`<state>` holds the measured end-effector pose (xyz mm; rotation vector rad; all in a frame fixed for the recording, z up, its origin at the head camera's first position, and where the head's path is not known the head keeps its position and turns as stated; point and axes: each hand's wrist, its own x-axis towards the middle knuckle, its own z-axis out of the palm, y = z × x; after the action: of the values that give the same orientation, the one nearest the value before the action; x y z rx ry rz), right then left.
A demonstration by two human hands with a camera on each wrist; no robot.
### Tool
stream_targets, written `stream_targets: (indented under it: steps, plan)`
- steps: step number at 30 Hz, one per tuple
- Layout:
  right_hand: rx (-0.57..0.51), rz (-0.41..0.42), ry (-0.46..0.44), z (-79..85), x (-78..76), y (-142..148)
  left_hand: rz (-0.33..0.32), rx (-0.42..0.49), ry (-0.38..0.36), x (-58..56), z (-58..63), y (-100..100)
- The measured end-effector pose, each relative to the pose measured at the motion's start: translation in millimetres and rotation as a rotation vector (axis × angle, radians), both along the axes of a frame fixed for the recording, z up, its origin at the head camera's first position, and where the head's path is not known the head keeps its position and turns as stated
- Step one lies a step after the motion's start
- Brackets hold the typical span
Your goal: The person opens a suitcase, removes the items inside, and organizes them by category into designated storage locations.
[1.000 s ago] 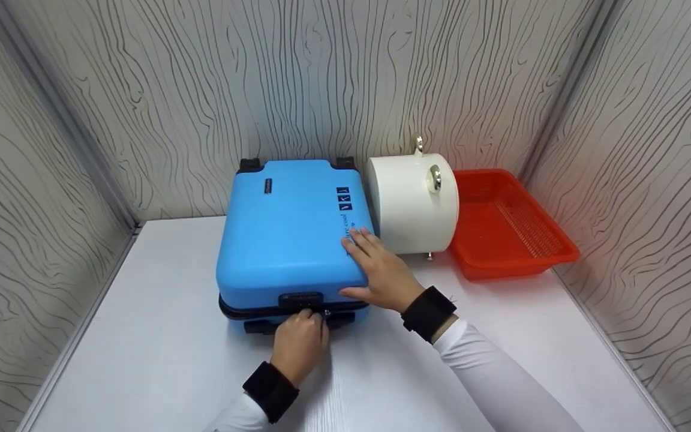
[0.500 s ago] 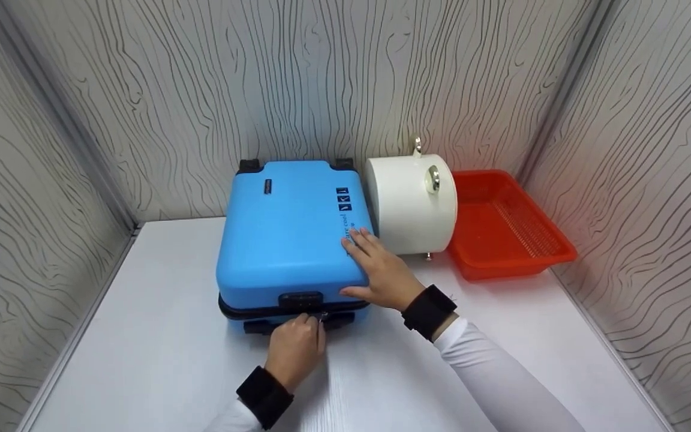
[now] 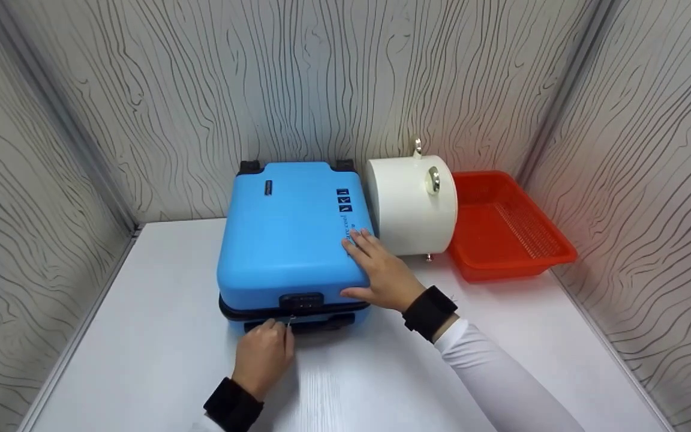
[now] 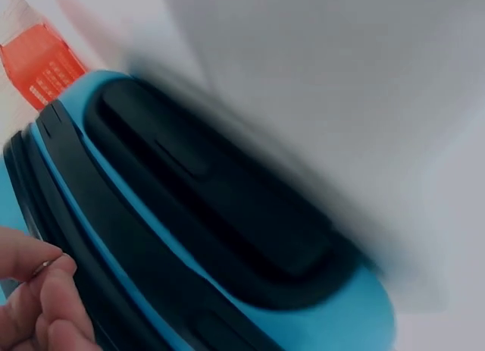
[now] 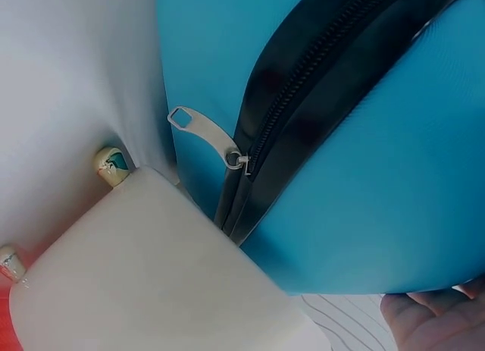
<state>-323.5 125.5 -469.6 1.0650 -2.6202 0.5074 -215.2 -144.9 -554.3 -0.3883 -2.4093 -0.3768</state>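
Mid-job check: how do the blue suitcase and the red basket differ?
The blue suitcase has a smooth shell; the red basket has perforated sides. The suitcase's upper half is down, while the basket is open-topped. The suitcase looks bulkier, the basket shallower. Both rest on the white table.

left hand [image 3: 263,355] farther left along blue suitcase [image 3: 294,231], zipper pull [image 3: 290,321] shifted left with it

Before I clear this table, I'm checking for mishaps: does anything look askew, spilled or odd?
The white tub beside the blue suitcase looks tipped over, lying on its curved side, a knob jutting upward. No spill or damage shows.
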Motion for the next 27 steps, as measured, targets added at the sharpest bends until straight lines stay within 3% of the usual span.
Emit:
stream_targets:
  steps: [7, 18, 27]
  plan:
    - [-0.002, 0.004, -0.004, -0.5, 0.1, 0.1, 0.055, 0.015, 0.027, 4.9, -1.0, -29.3]
    - [0.008, 0.003, -0.017, -0.3, 0.3, -1.2, 0.134, 0.04, -0.001, 11.7, 0.7, -63.4]
    - [-0.004, 0.009, -0.013, -0.7, 0.6, -0.4, 0.213, 0.068, -0.033, 7.3, 4.9, -89.1]
